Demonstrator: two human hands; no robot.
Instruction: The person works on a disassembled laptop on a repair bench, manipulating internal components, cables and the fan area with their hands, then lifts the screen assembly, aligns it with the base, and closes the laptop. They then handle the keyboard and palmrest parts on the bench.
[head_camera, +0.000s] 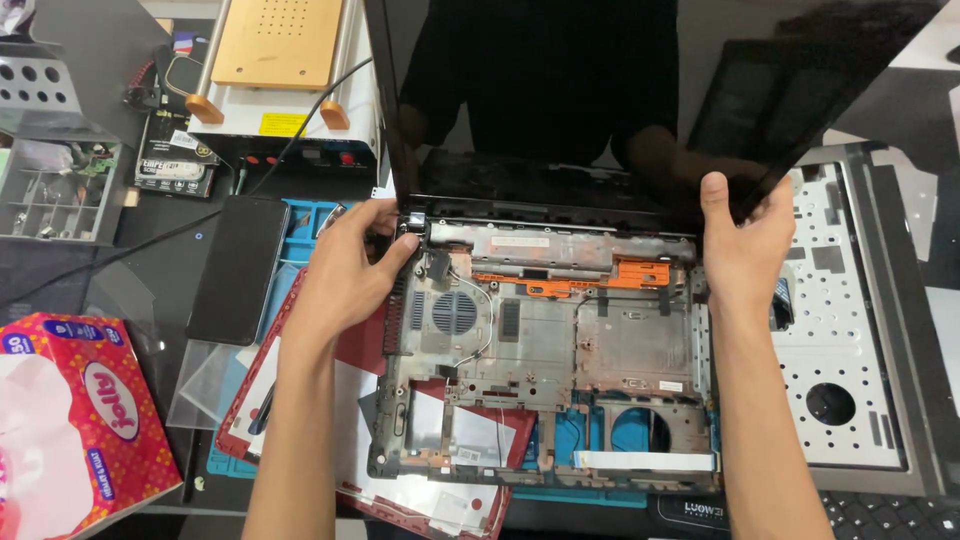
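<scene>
Tissue box (75, 420) lies nearest, lower left. Centre: stripped grey laptop base (545, 350), fan grille and orange brackets exposed, resting on blue mat (600, 425). Left hand (350, 265) fingers grasp left hinge corner; right hand (745, 245) fingers clasp right hinge, dark screen (560, 90) upright.

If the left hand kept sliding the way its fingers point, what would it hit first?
The left hand points rightward at the laptop's left hinge corner, which its fingertips already seem to touch. So it would meet that hinge and the screen edge first, though depth is hard to judge.
</scene>
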